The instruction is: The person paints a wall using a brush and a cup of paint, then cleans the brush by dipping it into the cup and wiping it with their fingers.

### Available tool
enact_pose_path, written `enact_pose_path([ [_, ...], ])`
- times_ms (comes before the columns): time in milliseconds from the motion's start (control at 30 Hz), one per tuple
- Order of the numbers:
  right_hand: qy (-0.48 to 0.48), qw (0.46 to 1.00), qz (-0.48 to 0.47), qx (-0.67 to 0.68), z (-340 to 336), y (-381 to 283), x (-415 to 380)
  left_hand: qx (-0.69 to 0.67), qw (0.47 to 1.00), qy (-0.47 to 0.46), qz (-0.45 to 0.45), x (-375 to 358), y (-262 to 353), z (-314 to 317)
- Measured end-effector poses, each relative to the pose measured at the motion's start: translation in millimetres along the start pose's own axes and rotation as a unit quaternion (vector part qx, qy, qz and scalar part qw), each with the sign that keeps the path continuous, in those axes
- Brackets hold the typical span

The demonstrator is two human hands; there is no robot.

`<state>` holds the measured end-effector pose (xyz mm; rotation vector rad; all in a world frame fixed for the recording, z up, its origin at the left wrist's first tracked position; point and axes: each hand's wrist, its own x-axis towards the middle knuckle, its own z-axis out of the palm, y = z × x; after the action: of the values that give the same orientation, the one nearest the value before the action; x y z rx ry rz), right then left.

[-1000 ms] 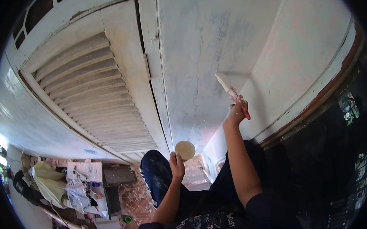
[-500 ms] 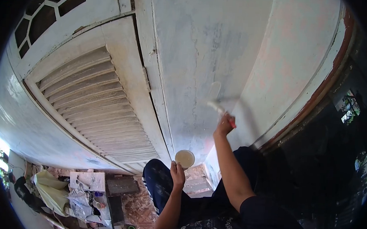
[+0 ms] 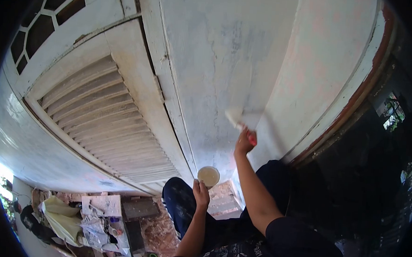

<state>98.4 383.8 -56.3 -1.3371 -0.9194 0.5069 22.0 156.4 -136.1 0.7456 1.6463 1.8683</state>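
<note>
My right hand point(image 3: 245, 141) is closed around the red handle of a paintbrush point(image 3: 234, 117). The brush's pale head is blurred and lies at the grey-white wall point(image 3: 252, 47), just left of an inner corner; whether it presses on the surface is hard to tell. Lower down, my left hand point(image 3: 200, 193) grips a small round tub point(image 3: 208, 176) by its near side. Cream-coloured paint shows inside the tub, which is held level above my knees. Cracks and darker patches run along the wall over the brush.
A louvred shutter point(image 3: 108, 118) in a white frame stands to the left. At lower left, a white board point(image 3: 102, 204), a yellowish cloth point(image 3: 61, 216) and cluttered items lie on the stained floor point(image 3: 158, 233). A dark glossy surface point(image 3: 351, 196) fills the right side.
My right hand and the paintbrush have moved slightly left, with the brush head tilted more upright. The tub in my left hand has hardly moved. The whole view has shifted a little.
</note>
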Motion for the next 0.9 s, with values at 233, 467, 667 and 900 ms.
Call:
enact_pose_path([
  [233, 0.032, 0.984, 0.057, 0.165, 12.8, -6.5, 8.1, -0.025, 0.999, 0.013, -0.027, -0.6, 8.1, -0.3],
  [467, -0.068, 0.898, -0.086, 0.427, -13.1, -257.7, 70.9, -0.03, 0.999, -0.012, -0.037, -0.5, 3.9, 2.2],
  [667, 0.015, 0.954, -0.197, 0.226, 34.5, -182.0, 58.8, -0.032, 0.999, -0.002, -0.025, 0.5, -4.2, 2.8],
  [900, -0.045, 0.993, 0.076, -0.083, -9.2, -1.2, -48.8, 0.013, 1.0, 0.004, -0.012, -0.3, -17.8, -4.5],
])
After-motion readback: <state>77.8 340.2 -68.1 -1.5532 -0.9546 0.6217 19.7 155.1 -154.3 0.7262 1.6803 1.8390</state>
